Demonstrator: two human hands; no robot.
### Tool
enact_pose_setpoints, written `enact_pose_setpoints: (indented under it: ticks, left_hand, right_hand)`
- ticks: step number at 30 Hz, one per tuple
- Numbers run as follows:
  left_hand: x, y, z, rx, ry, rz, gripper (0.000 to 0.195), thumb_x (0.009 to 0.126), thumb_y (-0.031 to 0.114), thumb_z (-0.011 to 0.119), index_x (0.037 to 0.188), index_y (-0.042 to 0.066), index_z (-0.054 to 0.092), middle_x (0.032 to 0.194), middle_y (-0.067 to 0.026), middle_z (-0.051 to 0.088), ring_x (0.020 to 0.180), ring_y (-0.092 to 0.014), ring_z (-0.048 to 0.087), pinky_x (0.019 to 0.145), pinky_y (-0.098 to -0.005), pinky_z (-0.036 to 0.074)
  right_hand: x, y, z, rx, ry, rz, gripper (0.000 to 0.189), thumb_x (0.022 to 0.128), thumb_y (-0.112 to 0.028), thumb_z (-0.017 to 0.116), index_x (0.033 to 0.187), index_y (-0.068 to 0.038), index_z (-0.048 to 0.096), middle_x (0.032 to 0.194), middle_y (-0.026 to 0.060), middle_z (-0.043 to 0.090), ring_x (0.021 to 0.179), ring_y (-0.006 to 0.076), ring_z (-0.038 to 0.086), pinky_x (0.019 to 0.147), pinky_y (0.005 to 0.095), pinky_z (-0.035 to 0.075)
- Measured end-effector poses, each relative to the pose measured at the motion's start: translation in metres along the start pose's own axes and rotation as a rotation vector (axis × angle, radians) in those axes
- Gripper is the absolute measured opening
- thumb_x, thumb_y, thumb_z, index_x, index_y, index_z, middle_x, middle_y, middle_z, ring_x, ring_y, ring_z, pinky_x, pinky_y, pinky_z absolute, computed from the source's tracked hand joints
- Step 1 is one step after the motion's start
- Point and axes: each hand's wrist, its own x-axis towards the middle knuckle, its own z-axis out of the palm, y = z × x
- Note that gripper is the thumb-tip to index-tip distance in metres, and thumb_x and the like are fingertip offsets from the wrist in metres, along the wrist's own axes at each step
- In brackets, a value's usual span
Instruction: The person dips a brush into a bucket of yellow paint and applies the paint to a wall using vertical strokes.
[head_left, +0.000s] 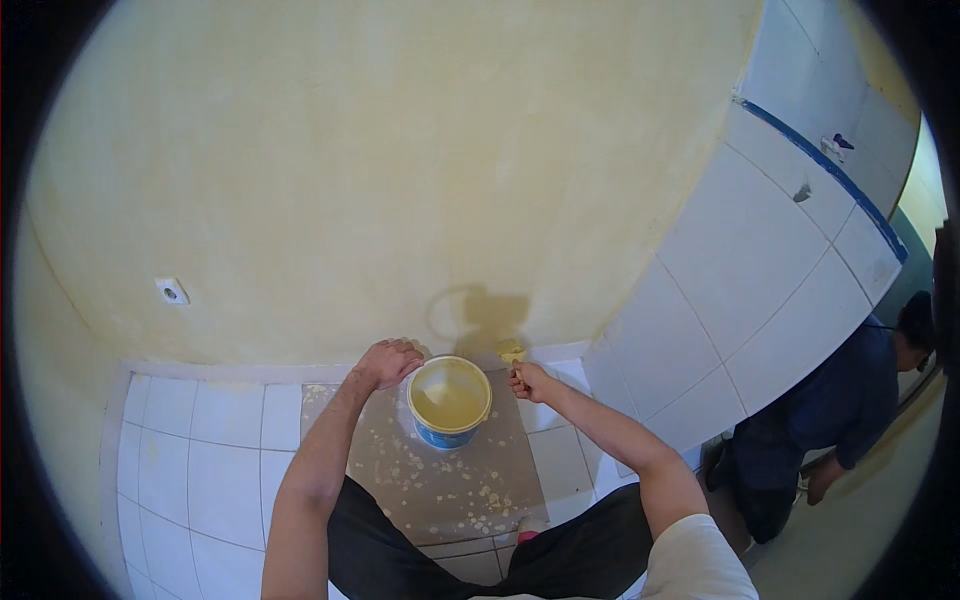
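My right hand (529, 381) is closed around the handle of a paintbrush (512, 351), whose yellow-coated head is at the foot of the wall, by the baseboard. Left of it stands a bucket (448, 436) with a blue lower side and a paint-smeared rim, holding pale yellow paint (450, 397). My left hand (390, 364) is at the bucket's upper left, close to the wall, fingers bent. Whether it touches the rim or the wall, I cannot tell. The wall (420, 172) is coated in uneven pale yellow.
Under the bucket lies a brown sheet (442, 487) spotted with paint drops, over white floor tiles (225, 472). A power socket (172, 291) sits low on the wall. A white-tiled partition (757, 255) with a blue edge strip rises at right. Beyond it another person (817, 405) bends down.
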Motion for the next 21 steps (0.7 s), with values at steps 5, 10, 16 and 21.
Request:
enact_pose_setpoints:
  ticks: [5,10,16,21]
  left_hand:
    - [-0.005,-0.004,0.004,0.01,-0.004,-0.016,0.036,0.097,0.038,0.037,0.113,0.014,0.06,0.112,-0.0069,0.059,0.111,-0.025,0.054,0.095,-0.0418,0.043]
    - [-0.017,-0.004,-0.005,0.023,-0.032,-0.045,0.037,0.098,0.038,0.036,0.113,0.014,0.06,0.114,-0.0064,0.059,0.112,-0.025,0.053,0.095,-0.0417,0.043]
    - [-0.026,-0.01,-0.004,0.014,-0.034,-0.048,0.035,0.098,0.037,0.037,0.111,0.014,0.061,0.112,-0.0068,0.06,0.109,-0.025,0.054,0.093,-0.042,0.044]
    - [-0.037,-0.018,0.0,0.009,-0.003,-0.059,0.032,0.097,0.035,0.039,0.109,0.014,0.061,0.108,-0.0064,0.06,0.108,-0.024,0.055,0.094,-0.0399,0.044]
  right_hand:
    - [0.012,0.005,0.001,-0.122,-0.002,-0.021,0.028,0.098,-0.035,0.039,0.082,-0.012,0.042,0.056,-0.0029,0.036,0.042,0.008,0.026,0.038,0.0242,0.02]
    - [0.019,-0.002,0.022,-0.111,-0.019,-0.024,0.021,0.095,-0.027,0.039,0.082,-0.011,0.043,0.056,-0.0029,0.037,0.042,0.0079,0.026,0.037,0.0239,0.021]
    - [0.013,-0.041,0.031,-0.028,-0.056,-0.052,0.023,0.096,-0.024,0.035,0.079,-0.012,0.042,0.056,-0.0033,0.036,0.043,0.0077,0.027,0.036,0.0232,0.02]
    - [-0.054,-0.076,0.077,0.172,-0.179,-0.096,0.026,0.098,-0.027,0.035,0.078,-0.013,0.042,0.056,-0.0041,0.034,0.044,0.0078,0.026,0.036,0.0236,0.02]
